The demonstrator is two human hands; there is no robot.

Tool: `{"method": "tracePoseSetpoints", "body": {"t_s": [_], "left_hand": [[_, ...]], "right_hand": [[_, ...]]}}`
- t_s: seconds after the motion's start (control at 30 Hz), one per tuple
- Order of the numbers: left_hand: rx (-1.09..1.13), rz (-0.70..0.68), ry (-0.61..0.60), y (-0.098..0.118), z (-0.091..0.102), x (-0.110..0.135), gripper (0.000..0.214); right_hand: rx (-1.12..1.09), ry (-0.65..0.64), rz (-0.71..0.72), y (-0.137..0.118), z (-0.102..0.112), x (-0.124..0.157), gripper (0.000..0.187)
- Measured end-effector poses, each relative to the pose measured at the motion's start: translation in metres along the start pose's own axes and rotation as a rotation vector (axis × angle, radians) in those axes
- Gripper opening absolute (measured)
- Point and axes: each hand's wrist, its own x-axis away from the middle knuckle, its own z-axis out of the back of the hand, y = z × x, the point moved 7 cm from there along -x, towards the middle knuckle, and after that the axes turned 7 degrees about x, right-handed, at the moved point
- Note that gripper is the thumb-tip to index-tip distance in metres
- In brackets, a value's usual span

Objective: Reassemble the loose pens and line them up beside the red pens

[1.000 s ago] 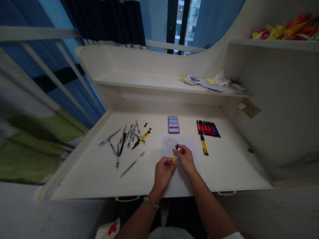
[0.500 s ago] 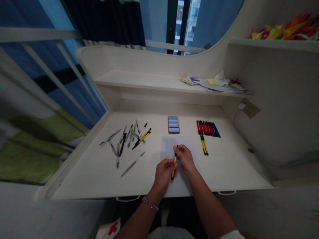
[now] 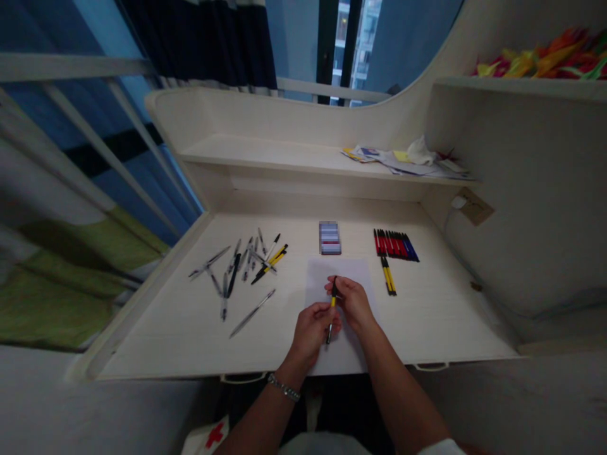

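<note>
A yellow and black pen (image 3: 333, 302) is held between my two hands over a white sheet of paper (image 3: 317, 272). My left hand (image 3: 312, 327) is closed around its lower part, with a dark, shiny end sticking out below the fingers. At the upper black end, my right hand (image 3: 353, 302) pinches the pen between thumb and fingers. The pen stands slightly tilted, its top leaning right. Beyond the paper's far edge lies a phone (image 3: 330, 237) with a blurred screen.
Loose pens (image 3: 233, 276) lie scattered on the left, with a single clear pen (image 3: 252, 313) nearer me. To the right, red pens (image 3: 389, 243) and blue pens (image 3: 410, 248) form a row above two yellow pens (image 3: 389, 278). Papers (image 3: 403, 161) rest on the shelf behind.
The held pen has shifted a little within my hands; less yellow shows and its lower end now looks shiny. My right fingers have moved slightly left. The pens on the desk have not moved.
</note>
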Motion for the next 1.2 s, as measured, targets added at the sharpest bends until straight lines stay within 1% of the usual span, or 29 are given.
{"method": "tracePoseSetpoints", "body": {"t_s": [0.1, 0.13, 0.23, 0.3, 0.37, 0.47, 0.53, 0.6, 0.63, 0.77, 0.83, 0.9, 1.03, 1.13, 1.2], "left_hand": [[-0.006, -0.016, 0.031, 0.000, 0.002, 0.000, 0.037], [-0.007, -0.015, 0.032, -0.001, 0.002, 0.000, 0.037], [0.001, 0.002, 0.010, -0.001, 0.000, 0.001, 0.036], [0.003, 0.004, -0.005, -0.001, -0.001, 0.001, 0.035], [-0.021, -0.017, 0.003, -0.001, 0.000, 0.000, 0.034], [-0.094, -0.082, 0.053, -0.002, 0.005, -0.002, 0.031], [-0.132, -0.118, 0.073, -0.001, 0.007, -0.003, 0.029], [-0.136, -0.120, 0.058, 0.000, 0.006, -0.004, 0.029], [-0.126, -0.108, 0.040, 0.001, 0.004, -0.003, 0.029], [-0.043, -0.007, -0.055, 0.004, -0.003, -0.001, 0.033], [-0.033, 0.021, -0.075, 0.003, -0.005, -0.001, 0.033], [-0.078, -0.007, -0.042, 0.002, -0.002, -0.003, 0.030], [-0.270, -0.137, 0.053, -0.002, 0.010, -0.008, 0.022], [-0.357, -0.192, 0.061, -0.004, 0.015, -0.010, 0.018], [-0.360, -0.205, 0.045, -0.003, 0.014, -0.010, 0.018]], "right_hand": [[0.070, 0.080, 0.035, -0.002, 0.006, -0.001, 0.033], [0.077, 0.071, 0.042, -0.002, 0.006, -0.001, 0.032], [0.018, -0.030, 0.024, 0.000, 0.001, -0.001, 0.036], [-0.026, -0.054, 0.009, 0.001, 0.000, 0.000, 0.038], [-0.019, -0.024, 0.019, 0.002, 0.001, -0.001, 0.034], [0.056, 0.041, 0.038, 0.002, 0.003, 0.000, 0.026], [0.121, 0.106, 0.063, 0.000, 0.005, 0.001, 0.026], [0.162, 0.131, 0.080, -0.005, 0.007, 0.002, 0.028], [0.156, 0.111, 0.076, -0.006, 0.006, 0.003, 0.030], [0.005, -0.076, 0.010, -0.007, -0.002, 0.003, 0.039], [-0.031, -0.097, 0.013, -0.007, -0.002, 0.002, 0.039], [-0.012, -0.056, 0.033, -0.006, 0.000, 0.001, 0.035], [0.131, 0.066, 0.066, -0.002, 0.004, 0.001, 0.029], [0.257, 0.115, 0.093, -0.002, 0.005, 0.002, 0.029], [0.300, 0.110, 0.113, -0.002, 0.006, 0.003, 0.032]]}}
